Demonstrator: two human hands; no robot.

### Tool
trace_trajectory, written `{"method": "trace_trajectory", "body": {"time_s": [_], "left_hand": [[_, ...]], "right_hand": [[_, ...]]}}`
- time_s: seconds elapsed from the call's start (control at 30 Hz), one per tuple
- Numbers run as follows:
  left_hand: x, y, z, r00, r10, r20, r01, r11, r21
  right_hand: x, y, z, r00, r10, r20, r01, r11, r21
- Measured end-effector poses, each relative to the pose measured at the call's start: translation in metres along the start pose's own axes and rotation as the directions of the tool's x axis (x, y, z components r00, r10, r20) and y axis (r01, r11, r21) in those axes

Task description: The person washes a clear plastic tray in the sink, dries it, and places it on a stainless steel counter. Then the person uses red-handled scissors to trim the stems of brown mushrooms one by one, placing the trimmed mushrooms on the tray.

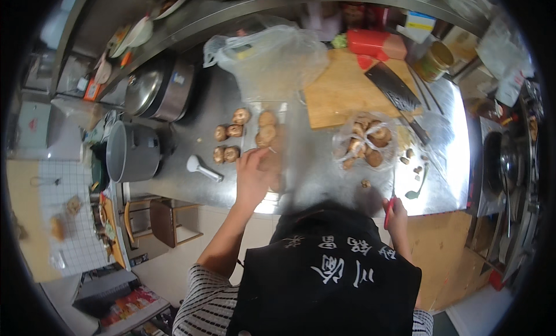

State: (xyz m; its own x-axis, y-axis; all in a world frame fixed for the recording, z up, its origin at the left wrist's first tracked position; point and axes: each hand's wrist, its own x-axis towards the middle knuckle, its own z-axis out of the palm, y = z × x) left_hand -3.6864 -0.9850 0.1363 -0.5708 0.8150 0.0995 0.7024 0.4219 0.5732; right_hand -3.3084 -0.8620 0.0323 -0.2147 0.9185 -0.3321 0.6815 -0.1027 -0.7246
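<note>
My left hand (254,173) is over the near part of a row of brown-capped mushrooms (267,132), which seem to lie in a clear, shallow tray. Its fingertips are blurred, so whether they pinch anything cannot be made out. In my right hand (397,219), at the counter's front edge, is a small knife with a red handle (388,214), its thin blade pointing away from me. Beyond that hand, to its left, sits an open clear plastic bag of mushrooms (369,140). Several whole mushrooms (230,131) stand in a cluster left of the row.
A wooden cutting board (339,88) carries a cleaver (393,86). Mushroom stem pieces (408,156) lie right of the bag. A white rice paddle (204,169), a grey pot (132,151) and a rice cooker (160,90) are leftward. A large plastic bag (273,60) stands behind.
</note>
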Motion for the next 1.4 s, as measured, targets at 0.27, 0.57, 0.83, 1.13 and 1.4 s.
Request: {"method": "trace_trajectory", "body": {"time_s": [0.27,0.57,0.83,1.13,1.4], "left_hand": [[0.016,-0.088,0.041,0.961,-0.266,-0.075,0.236,0.932,-0.276],[0.064,-0.081,0.057,0.965,-0.236,-0.111,0.195,0.936,-0.292],[0.030,-0.096,0.054,0.981,-0.103,0.162,0.105,0.995,-0.004],[0.028,-0.098,0.069,0.993,-0.097,0.060,0.096,0.995,0.020],[0.065,-0.098,0.079,0.999,-0.041,0.026,0.042,0.999,-0.027]], "right_hand": [[0.006,-0.005,0.002,0.998,-0.050,0.045,0.054,0.993,-0.103],[0.004,-0.001,-0.010,0.999,-0.031,-0.032,0.023,0.974,-0.226],[-0.002,-0.006,-0.010,0.999,0.002,-0.053,-0.009,0.990,-0.142],[0.004,-0.009,-0.008,1.000,0.011,-0.022,-0.016,0.969,-0.247],[0.006,-0.016,-0.009,1.000,0.014,0.007,-0.012,0.978,-0.207]]}}
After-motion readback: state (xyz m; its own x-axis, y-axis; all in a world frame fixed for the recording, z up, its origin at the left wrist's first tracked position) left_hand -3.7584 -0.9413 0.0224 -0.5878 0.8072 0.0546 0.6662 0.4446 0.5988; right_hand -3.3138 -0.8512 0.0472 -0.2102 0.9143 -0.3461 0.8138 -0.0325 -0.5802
